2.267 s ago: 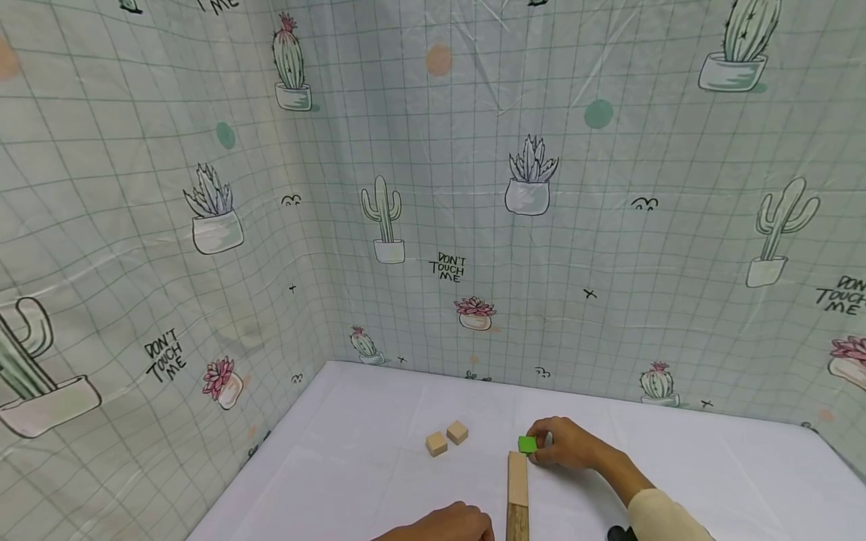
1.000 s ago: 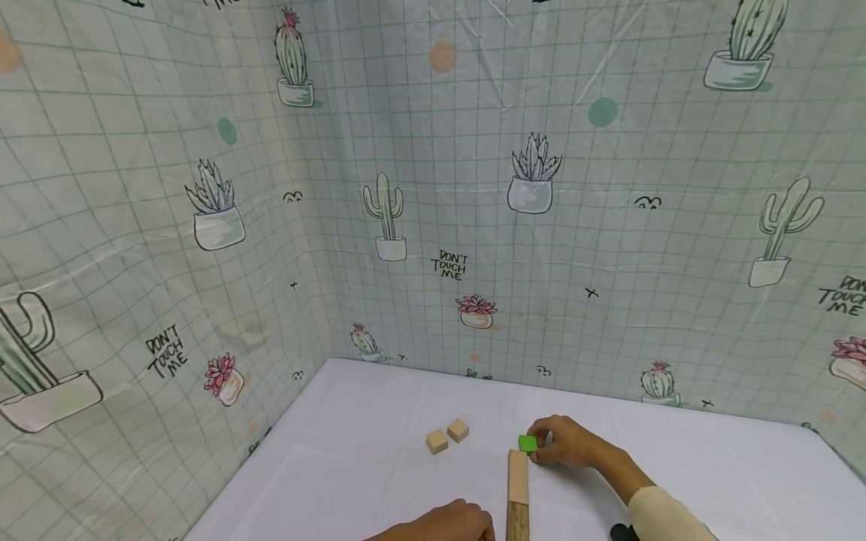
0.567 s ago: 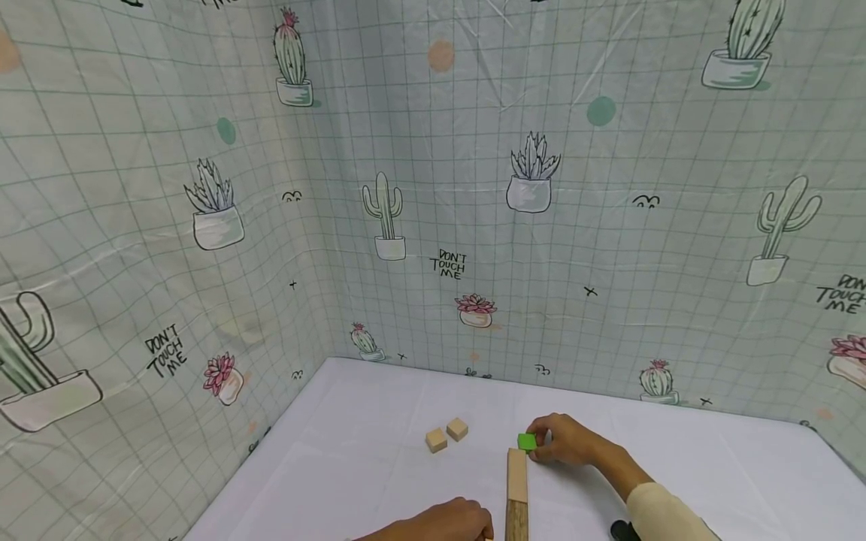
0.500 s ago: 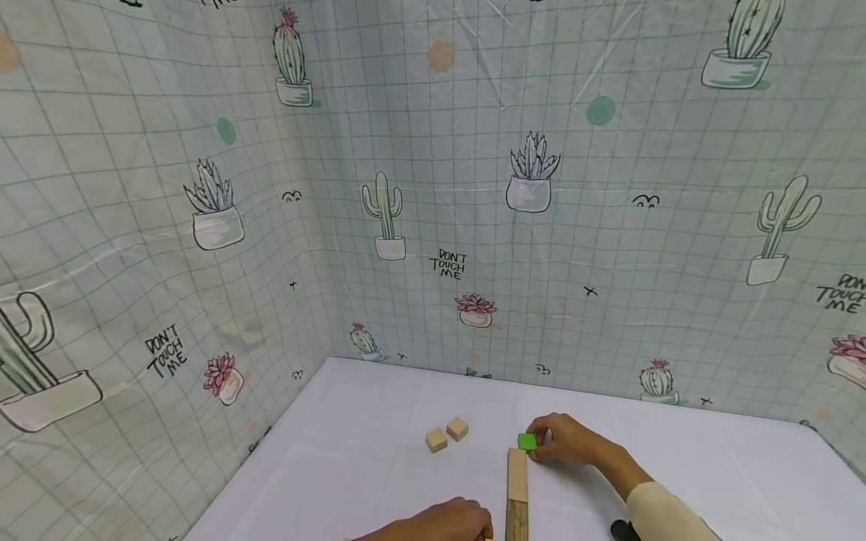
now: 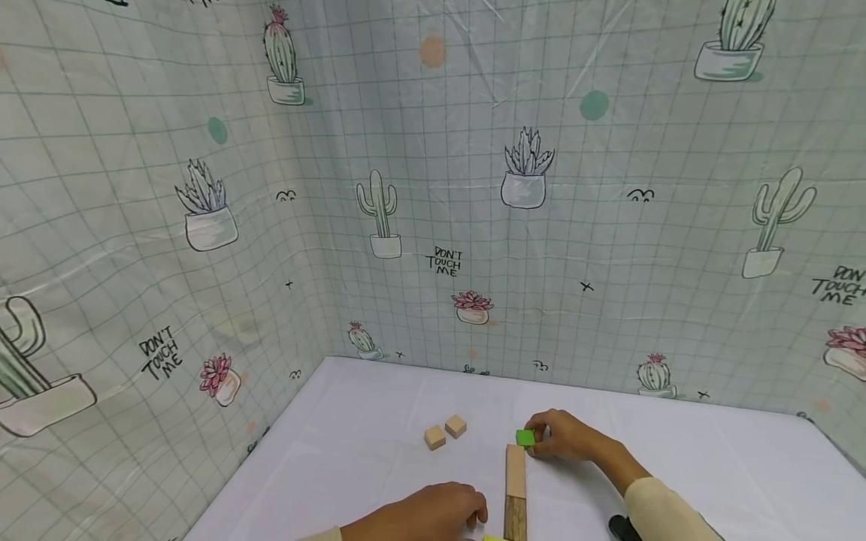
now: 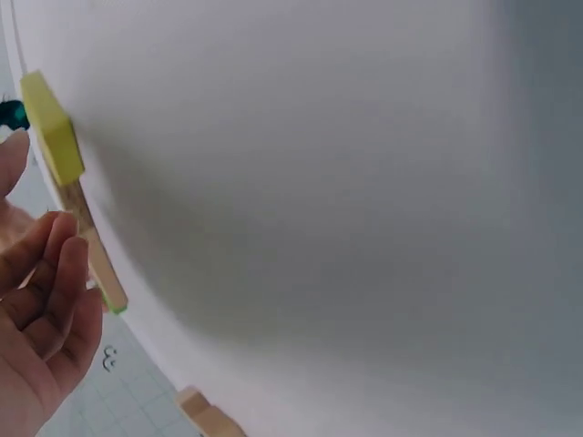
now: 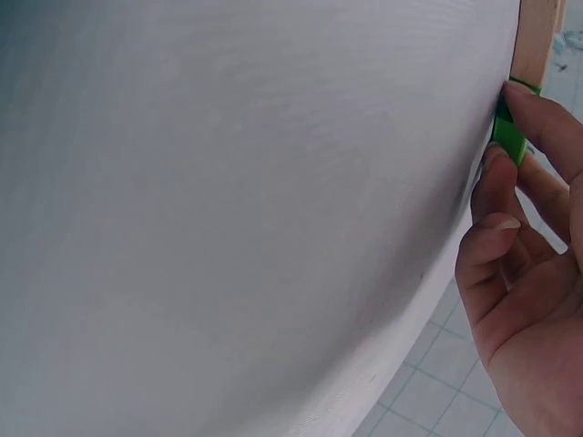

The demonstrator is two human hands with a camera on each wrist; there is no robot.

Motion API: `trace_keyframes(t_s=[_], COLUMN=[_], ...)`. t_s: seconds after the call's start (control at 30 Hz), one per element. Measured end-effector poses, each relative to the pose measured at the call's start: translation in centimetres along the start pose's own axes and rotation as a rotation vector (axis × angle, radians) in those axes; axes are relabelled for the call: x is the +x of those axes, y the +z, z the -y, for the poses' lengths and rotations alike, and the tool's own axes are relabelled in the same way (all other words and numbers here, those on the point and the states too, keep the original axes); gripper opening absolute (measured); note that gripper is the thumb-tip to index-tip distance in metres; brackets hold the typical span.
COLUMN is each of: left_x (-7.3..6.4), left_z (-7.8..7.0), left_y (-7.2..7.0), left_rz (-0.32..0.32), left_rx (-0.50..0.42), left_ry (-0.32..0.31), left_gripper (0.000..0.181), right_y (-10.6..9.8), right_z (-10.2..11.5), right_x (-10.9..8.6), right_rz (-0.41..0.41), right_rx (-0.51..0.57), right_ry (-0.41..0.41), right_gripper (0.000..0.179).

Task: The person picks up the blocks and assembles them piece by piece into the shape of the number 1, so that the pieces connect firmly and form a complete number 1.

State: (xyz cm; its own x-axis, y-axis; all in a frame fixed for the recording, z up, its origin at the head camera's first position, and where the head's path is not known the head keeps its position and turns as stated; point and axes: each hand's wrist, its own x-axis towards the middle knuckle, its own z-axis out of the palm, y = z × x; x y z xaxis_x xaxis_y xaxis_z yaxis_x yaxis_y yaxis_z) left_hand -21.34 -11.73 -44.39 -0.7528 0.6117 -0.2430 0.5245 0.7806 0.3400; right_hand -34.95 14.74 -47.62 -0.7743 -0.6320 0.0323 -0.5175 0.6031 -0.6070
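My right hand [image 5: 564,437] pinches a small green block [image 5: 525,438] between thumb and fingertips, at the far end of a straight row. Behind the green one come a pale wooden block [image 5: 516,469] and a darker, grainy wooden block [image 5: 516,517], placed end to end. At the near end is a yellow block [image 6: 55,132], only its edge showing in the head view. My left hand [image 5: 433,514] is just left of the row, thumb and loosely bent fingers parted, with nothing between them; the left wrist view shows the yellow block beyond its fingertips.
Two small wooden cubes [image 5: 435,436] sit close together on the white-covered table [image 5: 365,421], left of the row. A cactus-print cloth [image 5: 582,248] hangs behind and on the left. A black object [image 5: 621,527] shows beside the right sleeve.
The left hand has shifted up and left and its fingers have come away from the yellow block, which now shows at the bottom edge. The right hand still pinches the green block.
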Motion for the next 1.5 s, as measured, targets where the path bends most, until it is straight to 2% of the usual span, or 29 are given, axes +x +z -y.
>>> trace_keyframes(t_s=[0.13,0.27,0.47,0.77,1.0,1.27,1.5], left_x=[-0.5,-0.6,-0.3,0.6,1.3,2.5,3.5], left_z=[0.4,1.1,2.6,4.8,5.9,6.4,6.9], left_y=[-0.8,-1.4,-1.7,-1.8,-2.0,-2.5,-2.7], left_rz=[-0.085,-0.176,-0.261,-0.410,-0.486,-0.567,-0.594], left_rx=[-0.040,0.010,0.034,-0.008,-0.004,0.027,0.099], left_ry=[0.006,0.010,-0.030,-0.083,-0.114,-0.159,-0.191], left_gripper=[0.021,0.020,0.020,0.020,0.020,0.021,0.027], right_y=[-0.1,-0.1,0.2,0.2,0.2,0.1,0.2], right_z=[0.1,-0.1,-0.2,0.1,-0.1,0.3,0.2], right_x=[0.0,0.1,0.1,-0.2,-0.1,0.0,0.0], right_rz=[0.003,0.004,-0.002,-0.010,-0.011,-0.017,-0.021], right_rx=[0.005,0.004,0.017,0.017,0.011,0.008,0.002], right_ry=[0.002,0.010,0.040,0.042,0.046,0.045,0.051], right_gripper=[0.027,0.027,0.027,0.026,0.027,0.027,0.027])
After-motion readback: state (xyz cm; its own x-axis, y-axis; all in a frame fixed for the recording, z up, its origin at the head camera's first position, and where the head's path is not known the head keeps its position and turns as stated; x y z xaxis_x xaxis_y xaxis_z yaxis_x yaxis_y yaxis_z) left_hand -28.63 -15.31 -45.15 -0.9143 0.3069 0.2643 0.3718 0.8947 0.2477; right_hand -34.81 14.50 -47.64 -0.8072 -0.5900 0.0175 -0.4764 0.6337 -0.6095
